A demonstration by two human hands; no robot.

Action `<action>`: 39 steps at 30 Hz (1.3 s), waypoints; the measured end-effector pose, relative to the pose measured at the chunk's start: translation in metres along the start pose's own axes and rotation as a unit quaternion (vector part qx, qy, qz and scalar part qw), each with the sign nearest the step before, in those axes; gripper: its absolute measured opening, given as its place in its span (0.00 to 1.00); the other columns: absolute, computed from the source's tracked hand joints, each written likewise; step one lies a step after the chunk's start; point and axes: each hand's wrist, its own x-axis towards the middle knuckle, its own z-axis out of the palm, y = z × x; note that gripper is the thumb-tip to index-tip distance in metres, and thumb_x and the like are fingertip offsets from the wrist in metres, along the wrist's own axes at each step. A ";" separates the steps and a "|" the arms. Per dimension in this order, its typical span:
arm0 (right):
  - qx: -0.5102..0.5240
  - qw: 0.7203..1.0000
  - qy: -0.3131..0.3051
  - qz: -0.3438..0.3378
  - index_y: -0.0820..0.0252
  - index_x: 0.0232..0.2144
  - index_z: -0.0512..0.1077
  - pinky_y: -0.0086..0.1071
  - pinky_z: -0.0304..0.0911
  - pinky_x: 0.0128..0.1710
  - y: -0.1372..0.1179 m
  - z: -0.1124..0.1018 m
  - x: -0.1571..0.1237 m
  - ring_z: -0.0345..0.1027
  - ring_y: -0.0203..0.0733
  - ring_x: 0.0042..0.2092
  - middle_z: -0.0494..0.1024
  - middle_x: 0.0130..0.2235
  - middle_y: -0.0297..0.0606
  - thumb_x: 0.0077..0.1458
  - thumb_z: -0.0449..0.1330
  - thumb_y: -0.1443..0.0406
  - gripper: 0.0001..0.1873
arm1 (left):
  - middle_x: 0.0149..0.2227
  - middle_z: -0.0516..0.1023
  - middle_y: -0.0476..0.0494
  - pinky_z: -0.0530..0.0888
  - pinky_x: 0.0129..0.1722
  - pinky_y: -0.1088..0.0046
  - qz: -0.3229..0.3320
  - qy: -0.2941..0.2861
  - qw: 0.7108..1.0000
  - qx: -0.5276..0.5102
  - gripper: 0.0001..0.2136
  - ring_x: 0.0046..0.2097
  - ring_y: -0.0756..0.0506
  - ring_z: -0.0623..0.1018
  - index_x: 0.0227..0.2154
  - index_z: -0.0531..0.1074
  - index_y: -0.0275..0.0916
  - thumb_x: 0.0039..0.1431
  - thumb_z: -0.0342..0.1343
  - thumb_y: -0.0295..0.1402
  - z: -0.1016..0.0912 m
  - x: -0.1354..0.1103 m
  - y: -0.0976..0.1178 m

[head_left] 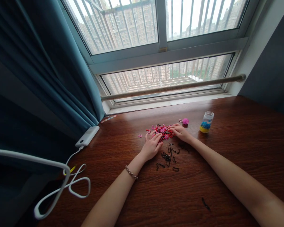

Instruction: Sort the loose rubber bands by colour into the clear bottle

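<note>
On the brown wooden table [137, 195] lies a pile of small pink, red and black loops [159, 128] that look like little hair ties. My left hand [151, 146] rests at the pile's left and near side, fingers stretched out over the loops. At the right side, my right hand [181, 132] reaches in with extended fingers touching the loops. Between my forearms is a looser group of black loops [166, 156]. One pink loop [140, 135] sits apart, left of my left hand. Whether any loop is under my fingertips is hidden.
A clear jar [206, 121] with blue and yellow contents stands at right, near a pink round lid [185, 121]. A lone black loop [205, 204] lies in front. At left are a white power bank [87, 136], its cable [79, 179] and a blue curtain [68, 72]. A window rises behind.
</note>
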 end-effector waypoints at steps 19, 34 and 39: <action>0.223 0.949 0.062 0.214 0.58 0.35 0.76 0.38 0.66 0.40 -0.001 -0.009 -0.001 0.71 0.45 0.39 0.78 0.37 0.39 0.45 0.59 0.55 0.17 | 0.59 0.58 0.47 0.38 0.58 0.48 0.012 -0.028 0.999 -0.011 0.23 0.61 0.39 0.49 0.56 0.54 0.47 0.59 0.43 0.43 -0.001 0.002 -0.001; 0.221 0.937 0.109 0.246 0.60 0.29 0.75 0.37 0.64 0.37 -0.001 -0.013 -0.002 0.69 0.42 0.32 0.78 0.30 0.38 0.39 0.63 0.55 0.16 | 0.33 0.76 0.43 0.73 0.39 0.68 -0.219 0.230 0.854 -0.413 0.09 0.36 0.46 0.76 0.31 0.73 0.35 0.47 0.56 0.34 0.013 0.002 -0.035; 0.227 0.937 0.100 0.246 0.60 0.29 0.75 0.36 0.65 0.35 -0.003 -0.013 -0.002 0.69 0.41 0.31 0.77 0.29 0.38 0.40 0.63 0.55 0.15 | 0.30 0.75 0.45 0.73 0.36 0.70 -0.254 0.261 0.834 -0.415 0.09 0.33 0.48 0.75 0.29 0.71 0.35 0.45 0.57 0.34 0.012 0.003 -0.038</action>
